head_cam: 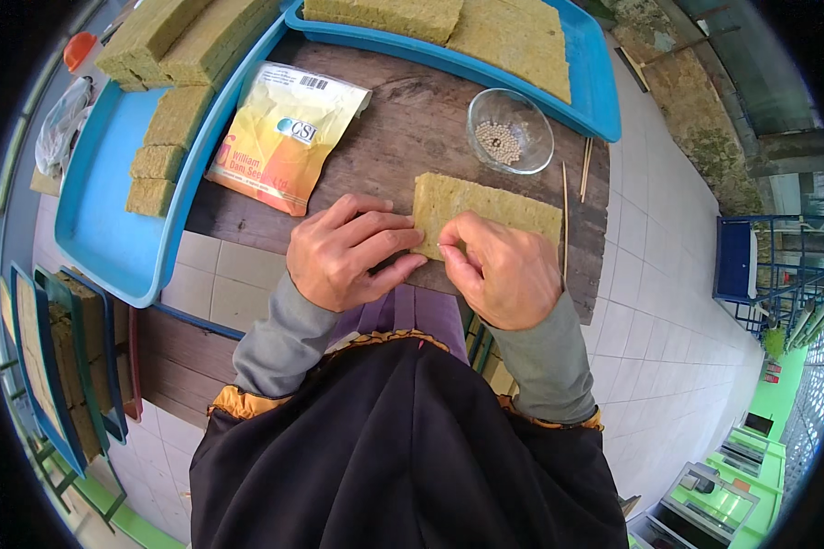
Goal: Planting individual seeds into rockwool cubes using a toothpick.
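Observation:
A flat rockwool slab lies on the wooden table near its front edge, with a row of small holes in its top. My left hand rests its fingertips against the slab's left end. Above the slab's front part is my right hand, thumb and forefinger pinched on a small pale seed. Behind the slab stands a glass bowl with round pale seeds in its bottom. A thin wooden stick lies along the slab's right end. A yellow and orange seed packet lies behind my left hand.
At the left a blue tray holds rockwool pieces. Another blue tray with rockwool sheets crosses the table's back. More thin sticks lie near the right edge. Upright trays stand at lower left. Tiled floor borders the table's right.

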`<state>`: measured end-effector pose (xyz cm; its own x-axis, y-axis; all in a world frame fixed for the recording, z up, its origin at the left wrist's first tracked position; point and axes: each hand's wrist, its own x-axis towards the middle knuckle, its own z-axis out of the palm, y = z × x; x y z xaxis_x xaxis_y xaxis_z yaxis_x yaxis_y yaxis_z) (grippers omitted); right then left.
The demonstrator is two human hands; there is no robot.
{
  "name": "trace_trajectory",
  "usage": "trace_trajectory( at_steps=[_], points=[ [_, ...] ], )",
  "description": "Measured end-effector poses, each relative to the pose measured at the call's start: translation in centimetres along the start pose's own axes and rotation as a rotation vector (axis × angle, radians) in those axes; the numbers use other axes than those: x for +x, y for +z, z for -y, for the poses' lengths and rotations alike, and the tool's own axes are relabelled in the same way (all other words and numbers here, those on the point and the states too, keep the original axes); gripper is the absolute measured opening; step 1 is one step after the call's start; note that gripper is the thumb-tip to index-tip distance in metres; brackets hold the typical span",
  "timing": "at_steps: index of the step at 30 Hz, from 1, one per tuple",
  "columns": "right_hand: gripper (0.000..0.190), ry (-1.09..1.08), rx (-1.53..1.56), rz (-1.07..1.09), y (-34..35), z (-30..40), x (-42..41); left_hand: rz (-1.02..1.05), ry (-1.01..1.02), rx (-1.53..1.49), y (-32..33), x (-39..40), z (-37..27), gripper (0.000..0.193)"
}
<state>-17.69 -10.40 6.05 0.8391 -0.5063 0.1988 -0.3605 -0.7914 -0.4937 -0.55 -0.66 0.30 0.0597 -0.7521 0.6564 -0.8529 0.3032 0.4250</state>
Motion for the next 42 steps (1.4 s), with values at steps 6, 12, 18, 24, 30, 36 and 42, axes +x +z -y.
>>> trace_trajectory(
  at_steps=[6, 12, 18, 24, 30, 36, 42],
  points=[
    [0.011, -0.009, -0.015, 0.017, 0.8, 0.0, 0.0, -0.018, 0.021, 0.022, 0.2, -0.1, 0.3, 0.023],
    [0.008, 0.013, 0.012, 0.0, 0.1, -0.2, -0.2, -0.016, 0.025, 0.03, 0.1, -0.2, 0.3, 0.022],
    [0.012, 0.097, 0.476, -0.151, 0.5, -0.4, -1.5, -0.013, 0.012, 0.001, -0.1, 0.0, 0.1, 0.028],
    [0.01, -0.021, 0.398, -0.23, 1.8, -0.4, -1.5, -0.014, 0.02, 0.025, 0.0, -0.2, 0.3, 0.022],
    [0.011, -0.049, 0.365, -0.196, 2.3, -0.6, -1.5, -0.02, 0.014, 0.007, 0.1, -0.1, 0.2, 0.028],
    [0.011, -0.069, 0.31, -0.187, 2.4, -0.8, -1.5, -0.016, 0.006, -0.002, 0.1, -0.1, 0.2, 0.028],
    [0.01, 0.016, 0.421, -0.242, 2.1, -1.1, -1.7, -0.028, 0.024, 0.013, 0.2, -0.1, 0.2, 0.025]
  ],
)
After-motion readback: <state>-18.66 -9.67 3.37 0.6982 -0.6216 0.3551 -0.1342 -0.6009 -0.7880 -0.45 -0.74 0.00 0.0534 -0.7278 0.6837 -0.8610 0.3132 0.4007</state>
